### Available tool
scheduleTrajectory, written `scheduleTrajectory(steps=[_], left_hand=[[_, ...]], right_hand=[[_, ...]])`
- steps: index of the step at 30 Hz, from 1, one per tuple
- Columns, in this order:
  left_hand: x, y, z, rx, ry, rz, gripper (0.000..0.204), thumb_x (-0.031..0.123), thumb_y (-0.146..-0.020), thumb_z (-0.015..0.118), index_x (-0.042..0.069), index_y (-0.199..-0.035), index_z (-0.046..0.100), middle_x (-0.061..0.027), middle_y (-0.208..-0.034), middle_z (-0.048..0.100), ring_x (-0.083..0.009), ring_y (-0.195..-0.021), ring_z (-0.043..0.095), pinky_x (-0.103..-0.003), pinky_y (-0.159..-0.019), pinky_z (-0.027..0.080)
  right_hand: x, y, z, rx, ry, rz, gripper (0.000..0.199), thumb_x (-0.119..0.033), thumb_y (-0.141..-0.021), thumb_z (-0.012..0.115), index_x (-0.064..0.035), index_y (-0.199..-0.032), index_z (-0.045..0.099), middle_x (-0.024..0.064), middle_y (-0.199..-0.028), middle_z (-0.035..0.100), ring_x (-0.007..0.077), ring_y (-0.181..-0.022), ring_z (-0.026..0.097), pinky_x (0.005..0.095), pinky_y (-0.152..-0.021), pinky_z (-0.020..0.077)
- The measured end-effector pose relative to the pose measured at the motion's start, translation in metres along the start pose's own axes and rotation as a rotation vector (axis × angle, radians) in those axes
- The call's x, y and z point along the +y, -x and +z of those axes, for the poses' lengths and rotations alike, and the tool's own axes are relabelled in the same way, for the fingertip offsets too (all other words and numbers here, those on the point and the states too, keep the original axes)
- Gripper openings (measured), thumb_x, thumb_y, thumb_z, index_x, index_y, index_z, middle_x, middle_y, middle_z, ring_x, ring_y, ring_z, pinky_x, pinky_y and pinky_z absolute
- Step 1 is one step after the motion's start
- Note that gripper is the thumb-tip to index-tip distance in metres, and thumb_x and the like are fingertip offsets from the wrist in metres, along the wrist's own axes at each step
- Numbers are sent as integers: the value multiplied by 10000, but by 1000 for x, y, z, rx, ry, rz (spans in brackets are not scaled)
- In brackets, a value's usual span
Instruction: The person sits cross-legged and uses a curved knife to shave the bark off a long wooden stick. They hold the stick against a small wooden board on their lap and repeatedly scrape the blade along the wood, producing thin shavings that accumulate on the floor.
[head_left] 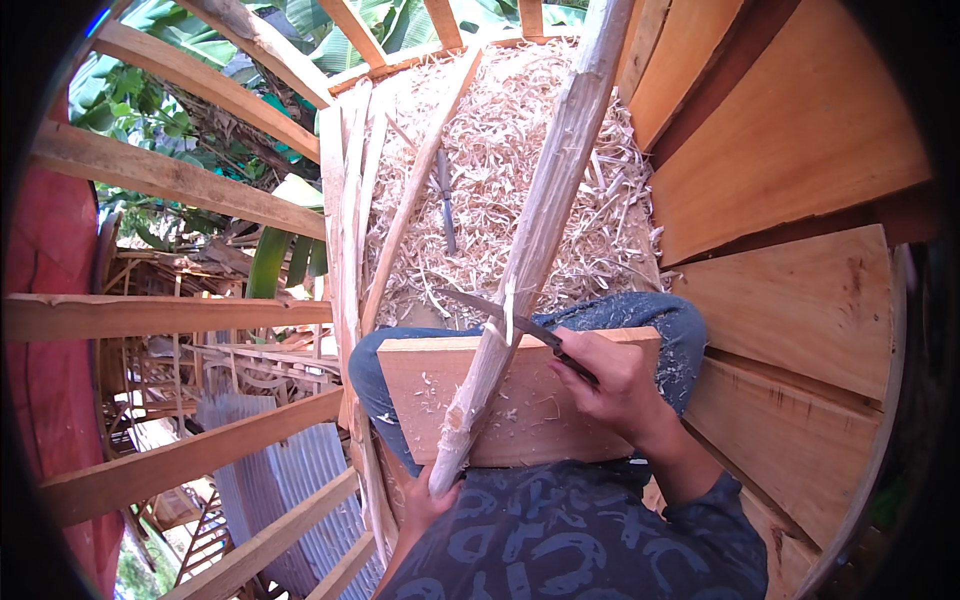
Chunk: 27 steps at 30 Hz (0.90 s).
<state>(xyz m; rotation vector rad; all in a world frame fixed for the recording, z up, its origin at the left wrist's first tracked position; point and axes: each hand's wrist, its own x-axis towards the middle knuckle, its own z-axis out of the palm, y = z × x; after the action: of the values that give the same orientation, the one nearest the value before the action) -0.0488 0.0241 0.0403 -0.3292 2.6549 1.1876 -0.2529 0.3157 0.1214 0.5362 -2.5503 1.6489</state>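
Note:
A long, pale wooden pole (545, 205) slants from my lower left up to the far right, its near end wrapped by my left hand (428, 497). My right hand (610, 388) is closed round the dark handle of a knife (523, 326). The blade crosses the pole above my lap, where a light curl of wood (508, 318) stands at the edge. Beneath the pole, a flat wooden board (560, 420) rests across my legs with small shavings on it.
Wood shavings (500, 150) cover the floor ahead, where a second knife (446, 205) lies. Long wooden strips (352, 200) lean along the left railing (170, 312). A plank wall (800, 310) stands close on the right. Corrugated metal sheets (310, 490) lie beyond the railing.

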Motion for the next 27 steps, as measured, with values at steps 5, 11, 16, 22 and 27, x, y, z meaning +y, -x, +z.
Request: scheduleTrajectory(steps=[5,11,16,22,27], left_hand=[[-5,2,2,0,13,-18,440,200,-674,757,21,-1041,592,-175,-776,655,-305,-709,666,-354,-616,507],[3,3,0,15,28,-31,438,202,-687,747,24,-1053,588,-185,-786,653,-321,-731,663,-362,-621,507],[-1,3,3,1,3,-30,448,203,-685,752,30,-1061,580,-188,-788,649,-328,-734,660,-370,-623,507],[-8,6,2,9,-56,-27,428,210,-686,754,31,-1033,578,-194,-776,644,-342,-721,653,-377,-617,504],[0,3,-1,-11,-40,-29,413,214,-687,755,28,-1010,578,-208,-762,636,-360,-719,643,-383,-616,499]], right_hand=[[-14,0,-8,-337,-249,343,280,-125,-798,668,19,-1027,594,114,-678,601,151,-577,571,270,-533,439],[-5,-14,-25,-270,-347,434,304,-187,-838,619,21,-1057,582,96,-629,560,143,-544,521,289,-528,421],[2,2,-2,-432,-423,147,264,-130,-837,626,36,-1039,586,4,-610,536,49,-528,455,227,-477,359],[-7,-8,-11,-200,-589,515,295,-186,-860,600,18,-1072,583,14,-640,548,51,-610,484,244,-532,377],[-9,-4,-9,-452,-352,323,295,-189,-855,602,6,-1076,585,24,-673,570,65,-588,485,256,-539,393]])
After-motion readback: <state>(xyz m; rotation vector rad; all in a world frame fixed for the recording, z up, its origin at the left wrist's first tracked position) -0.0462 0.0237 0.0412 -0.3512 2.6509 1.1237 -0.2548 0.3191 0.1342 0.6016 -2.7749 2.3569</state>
